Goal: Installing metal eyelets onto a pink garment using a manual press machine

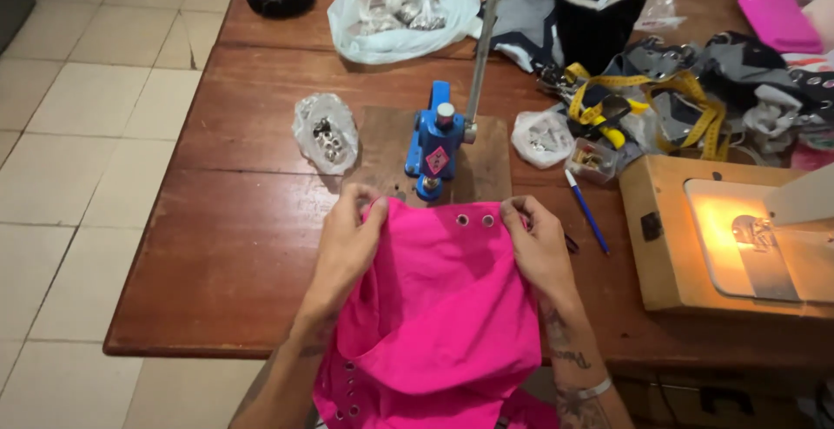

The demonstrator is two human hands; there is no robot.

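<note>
Both hands grip a bright pink garment (439, 294) at its eyelet-studded top edge: the left hand (347, 238) pinches the left corner, the right hand (539, 247) clamps the right. At 12 o'clock, just beyond the fabric, stands a blue eyelet press (434, 138) on the wooden table (234, 247); a small bag of metal eyelets (325, 132) lies at 10 o'clock.

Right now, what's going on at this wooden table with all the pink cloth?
A person holds a bright pink fabric piece by its top edge, the left hand and right hand each pinching a corner. Two metal eyelets already sit along that edge. It lies just in front of a blue hand press on a wooden base. Clear plastic bags of silver eyelets lie beside the press, and a lit sewing machine stands to the right.
</note>
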